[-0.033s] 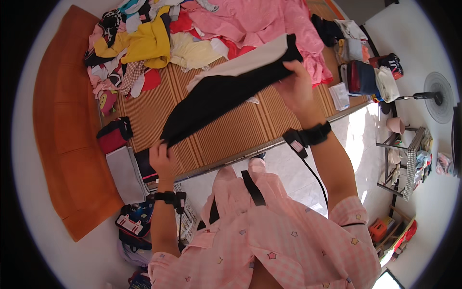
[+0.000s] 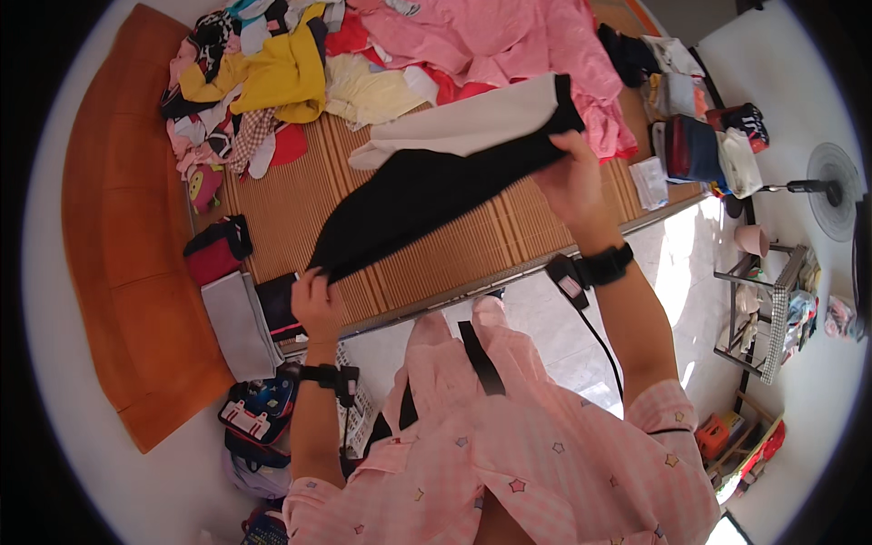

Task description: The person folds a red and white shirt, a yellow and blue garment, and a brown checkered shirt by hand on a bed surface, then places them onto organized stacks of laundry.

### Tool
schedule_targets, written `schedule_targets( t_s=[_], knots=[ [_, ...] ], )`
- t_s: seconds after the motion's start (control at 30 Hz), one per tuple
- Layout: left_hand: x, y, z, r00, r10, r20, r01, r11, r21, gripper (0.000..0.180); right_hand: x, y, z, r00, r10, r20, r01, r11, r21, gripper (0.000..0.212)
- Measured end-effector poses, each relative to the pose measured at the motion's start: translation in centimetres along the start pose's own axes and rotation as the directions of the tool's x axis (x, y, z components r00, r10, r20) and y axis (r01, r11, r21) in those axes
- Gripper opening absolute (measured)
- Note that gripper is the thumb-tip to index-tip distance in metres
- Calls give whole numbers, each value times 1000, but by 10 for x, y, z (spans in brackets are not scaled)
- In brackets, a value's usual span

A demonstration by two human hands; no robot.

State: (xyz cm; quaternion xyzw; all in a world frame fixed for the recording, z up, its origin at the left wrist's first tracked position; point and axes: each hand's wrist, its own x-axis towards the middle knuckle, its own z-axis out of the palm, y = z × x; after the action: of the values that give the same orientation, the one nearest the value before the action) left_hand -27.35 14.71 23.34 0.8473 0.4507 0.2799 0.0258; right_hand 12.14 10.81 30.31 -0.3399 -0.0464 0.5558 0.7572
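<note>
A black and cream garment (image 2: 427, 195), shaped like a pair of trousers, is stretched slantwise between my hands above the mat. Its black part lies nearer me and its long cream part (image 2: 472, 123) beyond. My left hand (image 2: 316, 304) pinches the lower, narrow black end at the left. At the upper right, my right hand (image 2: 572, 186) grips the black edge near the wide end, thumb on top. Folds of cloth hide some of the right fingers.
Under the garment is a striped bamboo mat (image 2: 272, 218). A heap of loose clothes (image 2: 282, 82) and pink cloth (image 2: 490, 41) lies at the far side. Folded clothes (image 2: 690, 150) sit at the right, more (image 2: 236, 318) at the left. An orange headboard (image 2: 136, 227) borders the left; a fan (image 2: 831, 186) stands right.
Both hands and the garment have shifted slightly right and toward me. More of the cream part shows spread out behind the black part. Both hands keep their hold.
</note>
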Motion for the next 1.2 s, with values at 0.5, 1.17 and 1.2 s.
schedule_targets(
  t_s=[0.5,1.17,1.2],
  knots=[
    [-182,9,139,802,-326,499,343,937,62,22,-24,166,-279,905,-400,-148,-218,-136,-966,24],
    [-102,-66,139,356,-303,884,343,922,178,30,21,211,-259,945,-30,325,265,-512,-817,48],
    [-93,-53,129,366,-222,904,358,930,83,29,27,208,-268,945,-63,322,242,-529,-813,50]
  ],
)
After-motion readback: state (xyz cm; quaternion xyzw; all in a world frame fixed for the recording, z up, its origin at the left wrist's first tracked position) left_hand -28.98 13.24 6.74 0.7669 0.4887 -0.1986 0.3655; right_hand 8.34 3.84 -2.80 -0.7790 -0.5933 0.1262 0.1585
